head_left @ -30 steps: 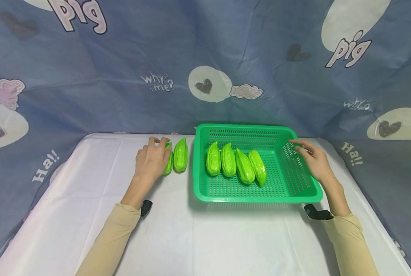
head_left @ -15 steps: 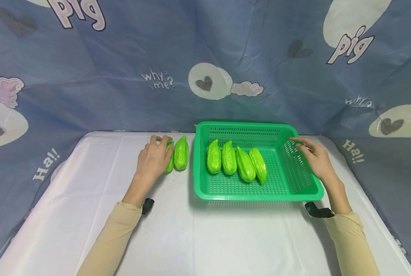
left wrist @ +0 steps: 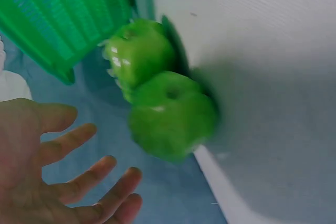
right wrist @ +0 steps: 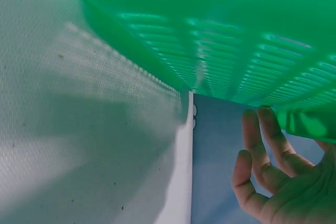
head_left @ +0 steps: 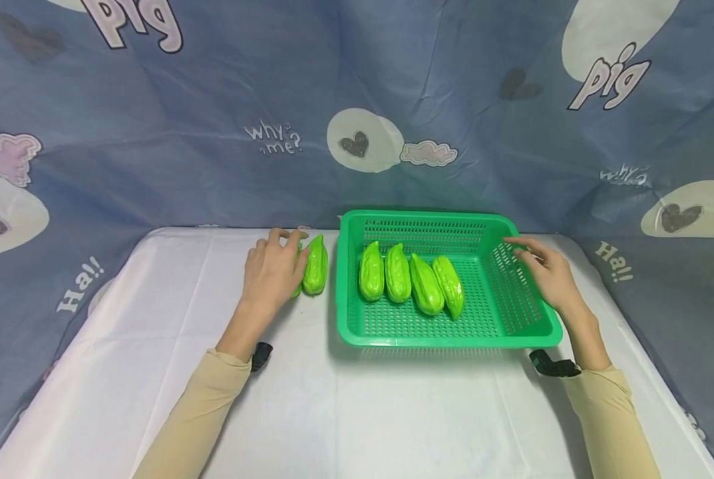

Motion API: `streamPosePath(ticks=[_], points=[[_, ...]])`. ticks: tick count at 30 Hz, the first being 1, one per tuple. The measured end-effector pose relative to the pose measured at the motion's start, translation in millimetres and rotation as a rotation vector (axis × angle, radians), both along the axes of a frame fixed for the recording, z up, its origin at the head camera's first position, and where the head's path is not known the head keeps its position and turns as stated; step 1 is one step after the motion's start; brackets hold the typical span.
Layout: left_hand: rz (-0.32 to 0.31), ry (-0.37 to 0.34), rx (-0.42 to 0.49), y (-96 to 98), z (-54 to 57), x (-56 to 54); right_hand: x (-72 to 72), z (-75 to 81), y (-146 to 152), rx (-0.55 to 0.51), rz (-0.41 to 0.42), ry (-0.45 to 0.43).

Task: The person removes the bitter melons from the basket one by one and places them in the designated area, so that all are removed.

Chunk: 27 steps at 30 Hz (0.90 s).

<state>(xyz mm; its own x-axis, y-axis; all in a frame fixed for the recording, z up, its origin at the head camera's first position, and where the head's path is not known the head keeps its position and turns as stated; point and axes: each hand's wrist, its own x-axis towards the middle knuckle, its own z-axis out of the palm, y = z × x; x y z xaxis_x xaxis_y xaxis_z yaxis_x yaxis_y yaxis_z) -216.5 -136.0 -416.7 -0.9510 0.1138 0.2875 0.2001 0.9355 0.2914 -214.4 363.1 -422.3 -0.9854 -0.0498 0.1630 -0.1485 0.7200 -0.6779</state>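
My left hand [head_left: 273, 269] is over the table, just left of two glossy green bitter melons. One bitter melon [head_left: 315, 266] shows fully; the other bitter melon [head_left: 297, 291] is mostly hidden behind my fingers. In the left wrist view my spread fingers [left wrist: 94, 174] are apart from the nearer melon [left wrist: 173, 121]. A green perforated basket [head_left: 446, 341] stands to the right, with several bitter melons [head_left: 398, 274] side by side in its left half. At its right end is my right hand [head_left: 549, 278], loosely bent fingertips by the rim; the right wrist view has fingers [right wrist: 273, 129] against the outer wall.
A white cloth [head_left: 392, 412] covers the table. Blue printed fabric [head_left: 213, 100] hangs behind it and down both sides. Black cameras are strapped under both wrists, such as the right wrist camera [head_left: 553, 366].
My left hand has shifted slightly right and away from me, covering more of the left melon on the table. The right hand, basket and melons keep their places.
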Motion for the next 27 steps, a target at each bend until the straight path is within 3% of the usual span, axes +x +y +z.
streamPosePath(ticks=[10,17,27], points=[[-0.082,0.200,0.023,32.0,20.8,16.5,-0.8,-1.3,1,-0.003,-0.002,0.006],[-0.195,0.181,-0.014,61.7,20.3,24.4,0.8,-1.4,1,-0.029,-0.002,0.003],[-0.272,0.218,-0.034,99.2,9.0,26.7,1.1,-0.2,0,-0.027,-0.008,0.002]])
